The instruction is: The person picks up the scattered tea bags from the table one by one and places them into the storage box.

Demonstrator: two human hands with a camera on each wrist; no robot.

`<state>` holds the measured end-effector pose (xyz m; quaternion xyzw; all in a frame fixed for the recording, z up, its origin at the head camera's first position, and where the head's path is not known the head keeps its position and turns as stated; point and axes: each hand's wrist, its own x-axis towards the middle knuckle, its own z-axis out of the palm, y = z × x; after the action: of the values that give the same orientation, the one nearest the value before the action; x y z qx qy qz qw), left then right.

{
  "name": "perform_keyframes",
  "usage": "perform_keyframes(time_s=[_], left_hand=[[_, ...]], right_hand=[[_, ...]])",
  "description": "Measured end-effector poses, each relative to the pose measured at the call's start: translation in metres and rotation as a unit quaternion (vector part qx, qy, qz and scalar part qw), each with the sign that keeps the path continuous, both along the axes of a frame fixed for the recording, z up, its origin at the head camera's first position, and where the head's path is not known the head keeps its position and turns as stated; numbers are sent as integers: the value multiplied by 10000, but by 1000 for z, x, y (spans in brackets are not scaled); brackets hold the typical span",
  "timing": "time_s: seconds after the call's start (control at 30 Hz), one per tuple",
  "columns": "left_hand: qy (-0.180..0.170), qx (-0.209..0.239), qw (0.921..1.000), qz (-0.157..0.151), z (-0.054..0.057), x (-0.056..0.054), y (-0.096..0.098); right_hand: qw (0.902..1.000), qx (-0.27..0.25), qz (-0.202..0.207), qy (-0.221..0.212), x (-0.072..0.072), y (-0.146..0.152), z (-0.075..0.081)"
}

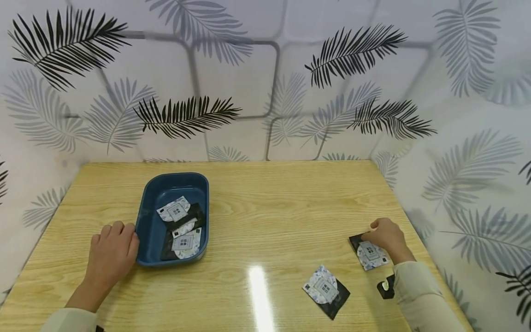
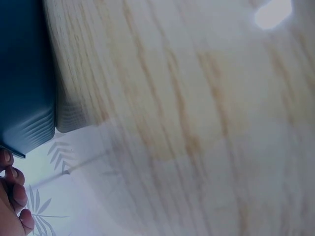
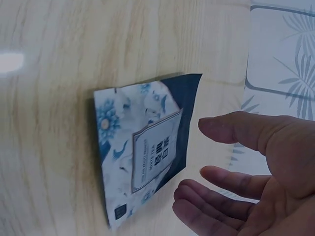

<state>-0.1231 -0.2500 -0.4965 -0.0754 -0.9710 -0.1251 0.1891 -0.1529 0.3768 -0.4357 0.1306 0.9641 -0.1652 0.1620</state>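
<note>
Here, blue bin [image 1: 151,230] on wooden table [image 1: 269,212], overlapping patterned sachets [image 1: 185,242] inside

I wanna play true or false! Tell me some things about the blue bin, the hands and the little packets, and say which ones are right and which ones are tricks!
1. The blue bin has packets in it. True.
2. The right hand is by a packet on the table. True.
3. A hand is inside the bin. False: the left hand is just outside it, and the right hand is well to its right.
4. Every packet is in the bin. False: at least two lie on the table.
5. The wall behind the table has leaves pictured on it. True.
6. The packet by the right hand is red all over. False: it is pale with blue flowers, plus a dark part.
</note>
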Motion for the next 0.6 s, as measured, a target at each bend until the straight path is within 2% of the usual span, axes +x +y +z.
perform_keyframes(time_s=[0.2, 0.4, 0.6], left_hand=[[-34, 23, 10000, 25, 0, 1, 1], [-12, 20, 10000, 17, 1, 1, 1], [4, 0, 10000, -2, 2, 2, 1]], right_hand=[[9996, 75, -40, -279, 5, 3, -1], [9998, 79, 22, -170, 9, 4, -7], [9996, 5, 60, -261, 10, 4, -9]])
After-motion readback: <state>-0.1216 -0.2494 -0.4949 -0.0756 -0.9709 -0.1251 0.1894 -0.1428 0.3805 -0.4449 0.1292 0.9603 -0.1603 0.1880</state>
